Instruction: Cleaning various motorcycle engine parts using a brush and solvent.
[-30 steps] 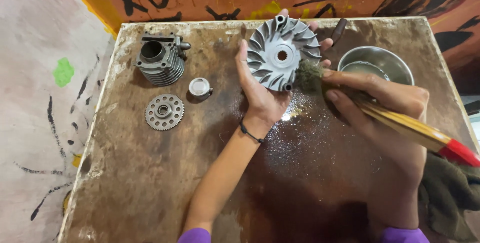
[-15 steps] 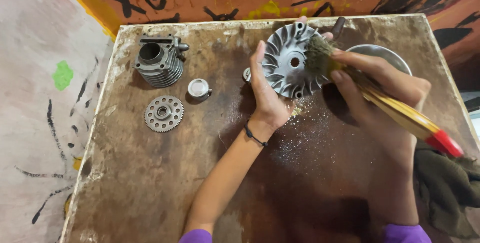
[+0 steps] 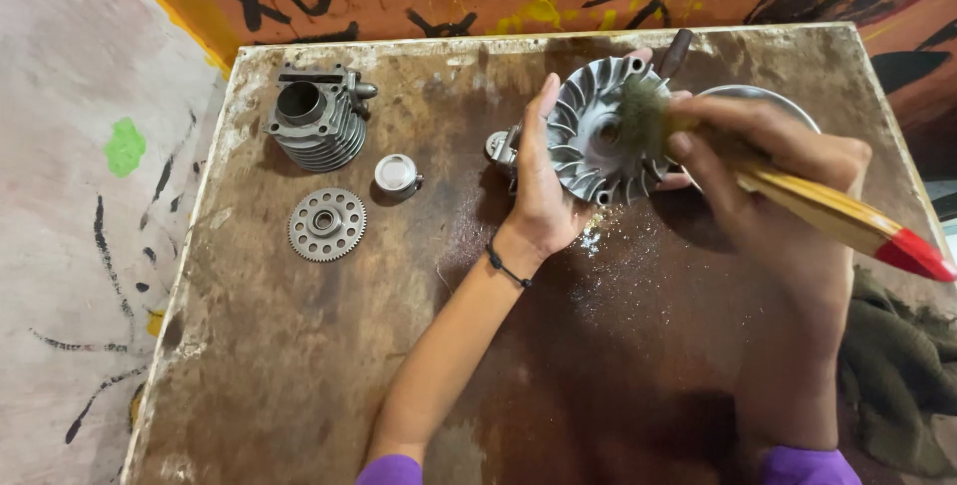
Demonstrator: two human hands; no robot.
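Since half a second ago the finned metal disc (image 3: 598,131) has tipped more upright and shifted a little left, and the brush head has come off the rim onto the hub. My left hand (image 3: 538,186) cups the disc from behind and below, fingers wrapped round its left edge, holding it tilted above the far right part of the surface (image 3: 299,365). My right hand (image 3: 768,161) has its grip closed round the wooden paintbrush (image 3: 827,211), bristles pressed against the middle of the disc, red handle tip pointing off to the right. Pale grit lies scattered on the surface just below the disc. Well apart to the left sit a finned cylinder (image 3: 317,126), a small round cap (image 3: 396,174) and a toothed gear disc (image 3: 326,224). Risks, as I judge them: the disc rests mostly on the palm, so a hard brush stroke could twist it out and drop it; loosened grit may fall toward the other parts. Hard to read: a metal bowl (image 3: 773,101) is largely hidden behind my right hand, a small fitting shows only partly behind the left fingers, and a dark cloth (image 3: 897,365) is cut off at the right edge.
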